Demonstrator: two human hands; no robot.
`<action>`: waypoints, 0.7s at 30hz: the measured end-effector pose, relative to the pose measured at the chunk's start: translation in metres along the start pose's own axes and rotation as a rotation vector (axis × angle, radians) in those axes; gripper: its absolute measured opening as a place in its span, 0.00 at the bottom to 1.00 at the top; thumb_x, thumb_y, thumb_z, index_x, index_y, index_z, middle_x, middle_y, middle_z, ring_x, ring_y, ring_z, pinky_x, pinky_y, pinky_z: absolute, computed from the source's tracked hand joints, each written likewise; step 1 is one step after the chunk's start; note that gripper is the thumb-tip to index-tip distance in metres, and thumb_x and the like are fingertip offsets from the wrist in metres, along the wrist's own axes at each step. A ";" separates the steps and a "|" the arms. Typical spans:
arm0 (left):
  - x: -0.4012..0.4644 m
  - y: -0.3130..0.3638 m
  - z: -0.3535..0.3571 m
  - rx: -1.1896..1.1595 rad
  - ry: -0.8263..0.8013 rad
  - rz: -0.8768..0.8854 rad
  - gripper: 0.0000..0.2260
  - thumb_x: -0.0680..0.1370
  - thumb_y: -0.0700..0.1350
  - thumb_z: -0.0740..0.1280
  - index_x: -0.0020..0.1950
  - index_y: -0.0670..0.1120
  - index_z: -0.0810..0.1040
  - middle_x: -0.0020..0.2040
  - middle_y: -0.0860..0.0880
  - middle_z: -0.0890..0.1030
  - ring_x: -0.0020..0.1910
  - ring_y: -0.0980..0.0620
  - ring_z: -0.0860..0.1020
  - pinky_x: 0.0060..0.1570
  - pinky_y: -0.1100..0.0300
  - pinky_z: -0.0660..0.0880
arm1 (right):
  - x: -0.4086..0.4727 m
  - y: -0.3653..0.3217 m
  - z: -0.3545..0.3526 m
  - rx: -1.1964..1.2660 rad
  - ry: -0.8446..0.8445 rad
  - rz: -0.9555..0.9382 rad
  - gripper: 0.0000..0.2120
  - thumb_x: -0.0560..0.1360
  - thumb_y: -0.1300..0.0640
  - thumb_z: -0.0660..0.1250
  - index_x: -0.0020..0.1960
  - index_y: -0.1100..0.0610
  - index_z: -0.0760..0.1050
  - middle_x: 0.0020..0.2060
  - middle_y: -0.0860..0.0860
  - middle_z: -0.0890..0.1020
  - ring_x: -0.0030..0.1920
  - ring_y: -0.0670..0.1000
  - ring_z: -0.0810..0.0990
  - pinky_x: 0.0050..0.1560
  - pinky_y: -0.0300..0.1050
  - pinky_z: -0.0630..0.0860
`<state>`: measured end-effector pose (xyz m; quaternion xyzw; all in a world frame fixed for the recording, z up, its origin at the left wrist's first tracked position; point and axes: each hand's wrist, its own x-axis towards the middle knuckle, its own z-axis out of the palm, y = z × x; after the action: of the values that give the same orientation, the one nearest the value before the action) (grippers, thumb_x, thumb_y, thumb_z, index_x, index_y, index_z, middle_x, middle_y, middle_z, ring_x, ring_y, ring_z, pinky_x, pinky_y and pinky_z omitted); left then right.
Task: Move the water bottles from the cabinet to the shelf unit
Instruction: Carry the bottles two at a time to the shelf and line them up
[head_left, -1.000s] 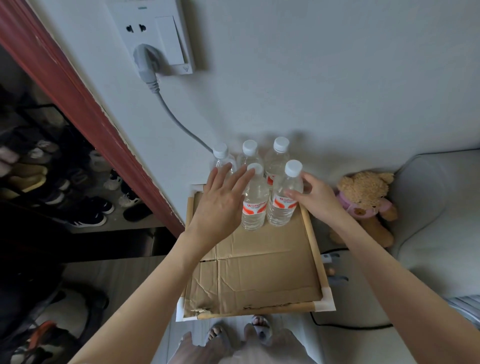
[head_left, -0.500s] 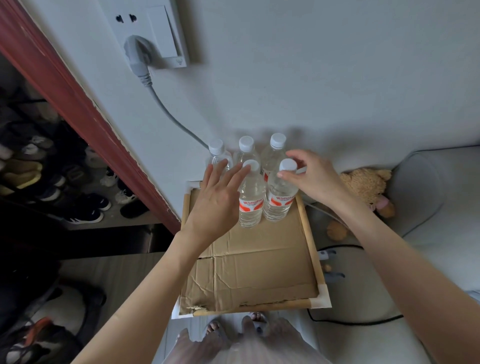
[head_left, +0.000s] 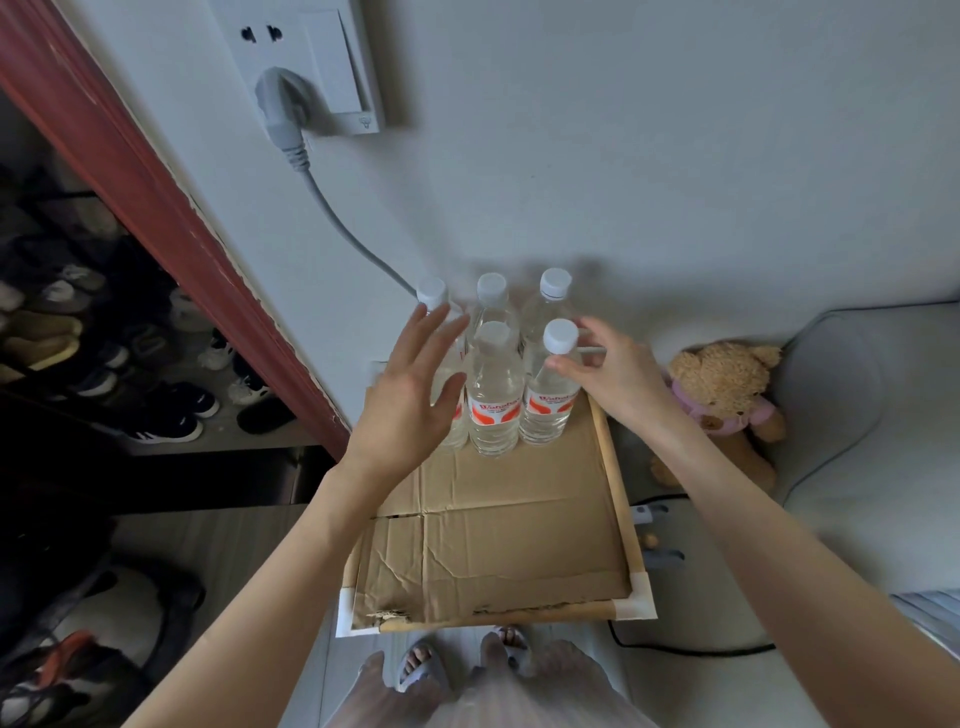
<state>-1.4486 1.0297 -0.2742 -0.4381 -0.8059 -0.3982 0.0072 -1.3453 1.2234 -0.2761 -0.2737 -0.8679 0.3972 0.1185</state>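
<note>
Fingertips (head_left: 558, 366) of the right hand (head_left: 615, 382) curled narrowly about the neck of the front right bottle (head_left: 549, 395), just under its white cap, touching but not yet fully closed, while the left hand (head_left: 410, 397) hovered with fingers spread wide over the left bottle (head_left: 432, 299), gripping nothing. All 6 or so water bottles stood upright in a tight cluster at the centre of the frame, on the far end of a cardboard-lined tray (head_left: 615, 483) against the wall; how many the left hand hid could not be told. Lifting by the neck alone risked the bottle swinging and knocking the front middle bottle (head_left: 493, 395), which touched it, and a topple there would likely carry into the back row. The open left palm might also brush a cap in passing. A grey power cable (head_left: 340, 218) ran down the wall from the socket in the upper left toward the bottles, near enough to snag. A teddy bear (head_left: 722, 395) sat at the right of the frame, beside the tray, well clear, and shoes (head_left: 156, 410) lay at the left. No shelf unit showed.
</note>
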 end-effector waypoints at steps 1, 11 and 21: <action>-0.001 0.000 -0.002 -0.055 0.028 -0.036 0.26 0.75 0.37 0.65 0.71 0.48 0.61 0.73 0.48 0.61 0.73 0.55 0.54 0.66 0.76 0.51 | -0.003 0.005 0.004 0.050 -0.001 0.007 0.26 0.69 0.49 0.70 0.65 0.51 0.67 0.59 0.49 0.77 0.57 0.50 0.76 0.55 0.45 0.72; -0.056 -0.036 0.067 -0.329 0.140 -0.648 0.44 0.65 0.49 0.76 0.72 0.51 0.53 0.70 0.48 0.63 0.70 0.50 0.61 0.70 0.51 0.60 | -0.029 0.064 0.055 0.491 -0.034 0.144 0.32 0.67 0.56 0.74 0.66 0.47 0.63 0.62 0.44 0.73 0.63 0.42 0.72 0.62 0.37 0.72; -0.047 -0.030 0.117 -0.289 0.375 -0.765 0.43 0.62 0.44 0.78 0.70 0.44 0.57 0.62 0.49 0.65 0.61 0.52 0.64 0.60 0.64 0.61 | -0.032 0.075 0.090 0.417 0.120 0.234 0.26 0.71 0.58 0.70 0.65 0.53 0.65 0.57 0.42 0.74 0.58 0.46 0.74 0.53 0.28 0.71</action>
<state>-1.4018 1.0633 -0.3902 -0.0254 -0.8308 -0.5532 -0.0557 -1.3283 1.1893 -0.3916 -0.3652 -0.7210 0.5617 0.1769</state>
